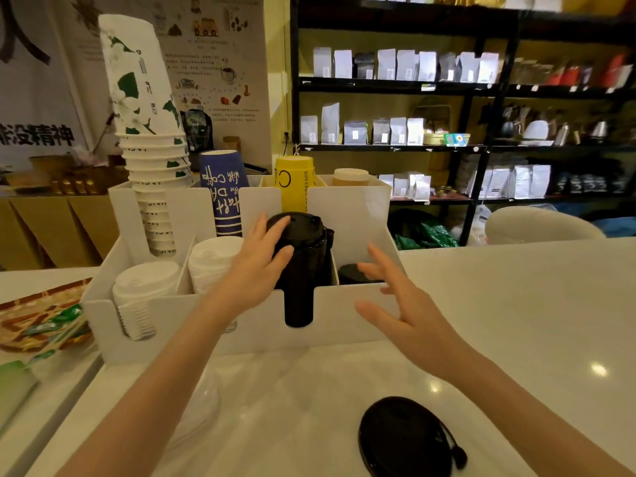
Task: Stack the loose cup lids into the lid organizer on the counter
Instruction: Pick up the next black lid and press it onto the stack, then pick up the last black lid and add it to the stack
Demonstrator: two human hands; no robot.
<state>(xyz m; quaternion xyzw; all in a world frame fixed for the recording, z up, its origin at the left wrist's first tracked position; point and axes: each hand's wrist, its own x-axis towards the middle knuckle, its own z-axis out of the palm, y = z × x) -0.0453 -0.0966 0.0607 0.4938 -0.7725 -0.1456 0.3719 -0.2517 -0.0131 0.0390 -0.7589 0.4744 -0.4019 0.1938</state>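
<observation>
A white lid organizer (241,321) stands on the counter with several compartments. Its middle slot holds a tall stack of black lids (303,256). My left hand (258,266) rests against the stack's left side, thumb on its front, fingers near the top lid. My right hand (399,304) hovers open beside the right compartment, where a few black lids (351,273) lie low. One loose black lid (406,438) lies on the counter near me. Clear lids (199,407) sit under my left forearm. Two stacks of white lids (144,290) fill the left slots.
Paper cup stacks, white-green (148,139), blue (223,197) and yellow (296,184), stand in the organizer's back row. A patterned tray (31,321) with green packets lies at left. Black shelves (447,146) with bags stand behind the counter. White counter (516,321) stretches to the right.
</observation>
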